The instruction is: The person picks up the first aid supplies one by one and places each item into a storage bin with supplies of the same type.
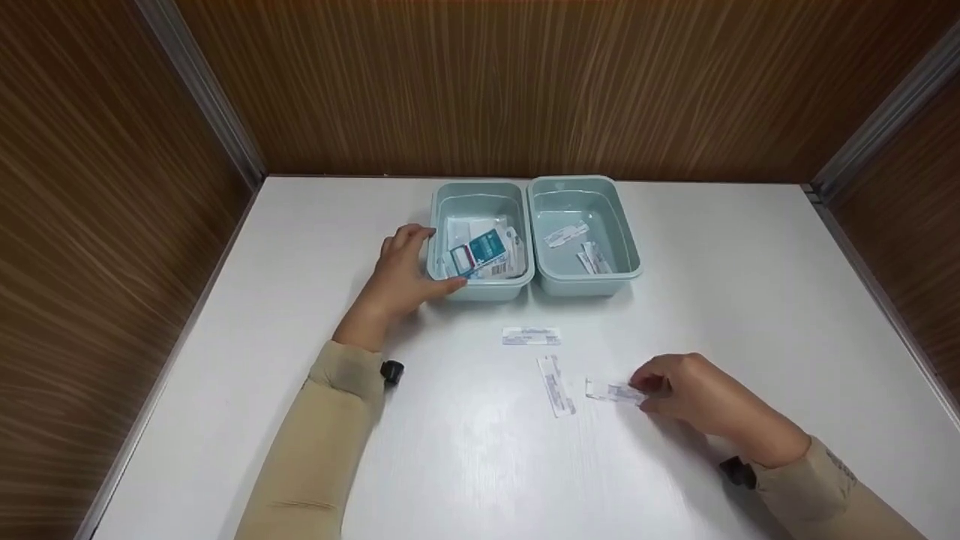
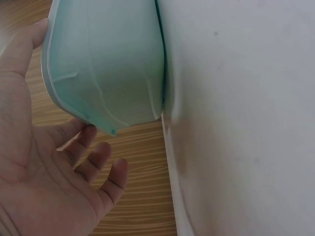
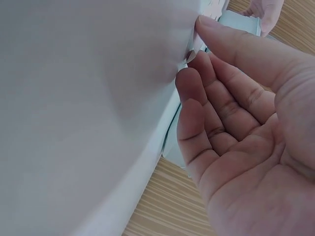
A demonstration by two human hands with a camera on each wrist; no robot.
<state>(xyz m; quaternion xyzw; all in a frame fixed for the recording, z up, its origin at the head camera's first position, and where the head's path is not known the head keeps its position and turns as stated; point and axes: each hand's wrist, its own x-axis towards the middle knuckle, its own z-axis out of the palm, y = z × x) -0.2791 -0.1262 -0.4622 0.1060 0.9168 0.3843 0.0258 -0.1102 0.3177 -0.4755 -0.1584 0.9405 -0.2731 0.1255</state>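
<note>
My right hand [image 1: 694, 397] pinches the end of a wrapped adhesive bandage [image 1: 611, 391], a slim white strip with faint blue print, low over the white table. In the right wrist view, thumb and fingertips meet on the wrapper's edge [image 3: 191, 56]. Two similar wrapped strips lie beside it: one upright strip [image 1: 556, 385] and one crosswise strip [image 1: 531, 336]. Up at the left pale-green bin [image 1: 480, 291], my left hand [image 1: 401, 274] holds the rim at the near left corner, thumb on the front edge and index finger on the side. Its other fingers hang loosely curled in the left wrist view.
Inside the left bin lie a teal-and-white package [image 1: 478, 252] and other white packs. A second pale-green bin [image 1: 589, 286] stands right against it, with several wrapped strips [image 1: 567, 234] on its floor. Wood-grain panels [image 1: 525, 90] wall the table's back and sides.
</note>
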